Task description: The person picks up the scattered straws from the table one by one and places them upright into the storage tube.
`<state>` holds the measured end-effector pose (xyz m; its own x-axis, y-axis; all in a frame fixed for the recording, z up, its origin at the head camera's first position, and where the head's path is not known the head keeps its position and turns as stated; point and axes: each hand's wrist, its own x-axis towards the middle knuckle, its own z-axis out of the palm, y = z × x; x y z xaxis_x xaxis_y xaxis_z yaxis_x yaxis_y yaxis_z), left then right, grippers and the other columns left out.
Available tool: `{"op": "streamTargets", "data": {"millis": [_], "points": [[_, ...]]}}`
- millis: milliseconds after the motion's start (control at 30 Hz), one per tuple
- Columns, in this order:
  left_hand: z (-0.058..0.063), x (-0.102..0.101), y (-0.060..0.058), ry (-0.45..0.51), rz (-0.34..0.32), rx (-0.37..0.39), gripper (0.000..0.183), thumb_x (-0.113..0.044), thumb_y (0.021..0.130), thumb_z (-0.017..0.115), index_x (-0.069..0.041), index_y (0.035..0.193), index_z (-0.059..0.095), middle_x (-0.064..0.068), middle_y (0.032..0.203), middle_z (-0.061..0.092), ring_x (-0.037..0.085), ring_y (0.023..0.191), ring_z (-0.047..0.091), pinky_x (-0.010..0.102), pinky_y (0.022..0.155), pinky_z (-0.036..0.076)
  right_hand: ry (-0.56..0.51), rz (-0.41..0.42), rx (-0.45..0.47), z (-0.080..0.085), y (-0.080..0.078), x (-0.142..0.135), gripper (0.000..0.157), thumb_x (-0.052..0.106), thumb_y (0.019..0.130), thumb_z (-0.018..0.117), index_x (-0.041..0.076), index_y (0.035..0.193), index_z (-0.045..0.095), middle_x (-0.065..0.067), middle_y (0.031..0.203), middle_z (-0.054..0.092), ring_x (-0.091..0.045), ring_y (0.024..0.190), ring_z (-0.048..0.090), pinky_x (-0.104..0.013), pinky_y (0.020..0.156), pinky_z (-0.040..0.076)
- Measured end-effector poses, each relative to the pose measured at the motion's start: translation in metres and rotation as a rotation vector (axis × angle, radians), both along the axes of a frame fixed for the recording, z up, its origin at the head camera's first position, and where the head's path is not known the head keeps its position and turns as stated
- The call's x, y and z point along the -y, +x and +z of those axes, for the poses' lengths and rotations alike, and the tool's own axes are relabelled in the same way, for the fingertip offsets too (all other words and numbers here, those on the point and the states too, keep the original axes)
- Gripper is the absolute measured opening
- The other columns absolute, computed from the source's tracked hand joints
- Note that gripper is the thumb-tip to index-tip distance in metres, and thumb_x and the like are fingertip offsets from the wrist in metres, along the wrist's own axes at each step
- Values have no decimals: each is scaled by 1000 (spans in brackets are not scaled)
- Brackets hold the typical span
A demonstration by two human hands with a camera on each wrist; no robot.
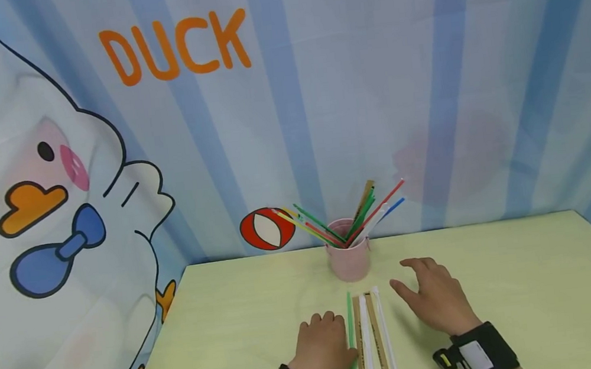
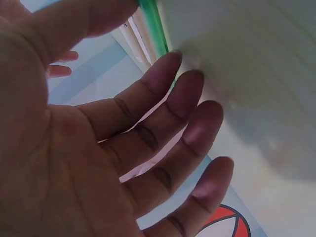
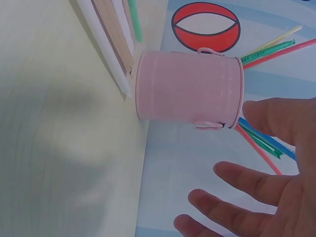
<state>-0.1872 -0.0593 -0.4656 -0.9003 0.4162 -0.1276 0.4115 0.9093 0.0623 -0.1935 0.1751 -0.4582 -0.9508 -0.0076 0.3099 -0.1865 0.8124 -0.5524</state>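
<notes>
Currently left hand (image 1: 323,344) rests flat, fingers straight, against the green straw (image 1: 351,333) in the row of straws (image 1: 372,337) on the table (image 1: 524,281). Right hand (image 1: 435,299) hovers spread, holding nothing, beside the pink bucket (image 1: 349,257). Risk: a sideways nudge scatters the row, or the right hand tips the bucket. Only the right wrist view shows the bucket's handle lugs.

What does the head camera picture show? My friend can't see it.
Two hands rest on a pale green table: the left hand beside a row of straws, the right hand near a pink cup of colourful straws.
</notes>
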Motion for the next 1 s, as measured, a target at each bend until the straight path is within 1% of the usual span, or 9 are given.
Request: {"op": "streamTargets", "data": {"millis": [100, 200, 333, 467, 567, 733, 800, 900, 1000], "points": [[0, 1, 1, 16, -4, 5, 37, -43, 81, 74, -10, 94, 67, 4, 84, 57, 23, 75, 49, 45, 69, 45, 5, -1, -5, 0, -1, 0, 49, 37, 93, 62, 1, 125, 58, -27, 123, 55, -44, 105, 52, -63, 75, 47], [1, 2, 0, 42, -7, 27, 26, -37, 82, 73, -12, 79, 65, 2, 76, 55, 22, 69, 47, 45, 68, 44, 7, 0, -6, -1, -1, 0, 48, 36, 93, 63, 1, 125, 59, -27, 123, 56, -44, 104, 52, -62, 74, 48], [0, 2, 0, 75, 1, 46, 27, -29, 81, 72, -15, 63, 56, 0, 66, 52, 19, 62, 45, 43, 64, 43, 5, 3, 4, -2, -1, 0, 48, 37, 93, 63, 1, 125, 59, -27, 124, 55, -43, 104, 52, -62, 74, 48], [0, 4, 1, 125, 32, 64, 31, -21, 80, 71, -14, 58, 49, -1, 60, 48, 15, 53, 42, 35, 50, 40, 6, 5, 16, -4, -1, 0, 48, 37, 93, 63, 2, 125, 59, -27, 124, 55, -43, 105, 51, -63, 74, 47], [0, 5, 1, 155, 57, 84, 33, -16, 79, 69, -15, 57, 44, -1, 56, 44, 14, 49, 35, 30, 43, 32, 7, 5, 23, -4, -1, 0, 48, 37, 93, 63, 2, 125, 59, -26, 125, 55, -43, 106, 51, -63, 74, 47], [0, 7, -1, 171, 81, 81, 36, -15, 76, 68, -16, 54, 40, -1, 53, 42, 15, 47, 33, 31, 43, 31, 6, 4, 35, -3, -1, -1, 47, 36, 93, 63, 2, 125, 59, -26, 125, 55, -43, 106, 51, -64, 75, 46], [1, 9, -3, 176, 84, 82, 34, -16, 76, 69, -15, 55, 42, 0, 54, 42, 16, 48, 34, 31, 44, 32, 6, 2, 39, -3, -1, -1, 47, 36, 93, 63, 2, 125, 59, -26, 125, 55, -43, 106, 51, -64, 75, 46], [6, 12, -3, 187, 86, 74, 30, -19, 73, 71, -15, 57, 46, -2, 54, 43, 15, 47, 37, 32, 44, 34, 7, -1, 41, -3, -1, -1, 47, 36, 93, 63, 2, 125, 59, -26, 125, 55, -43, 106, 51, -64, 75, 46], [16, 16, -3, 211, 99, 58, 35, -19, 71, 73, -16, 53, 43, -5, 49, 34, 14, 45, 33, 30, 41, 31, 9, -3, 45, -3, -1, -1, 47, 36, 93, 63, 2, 125, 59, -26, 125, 55, -43, 107, 51, -65, 75, 46]]}}
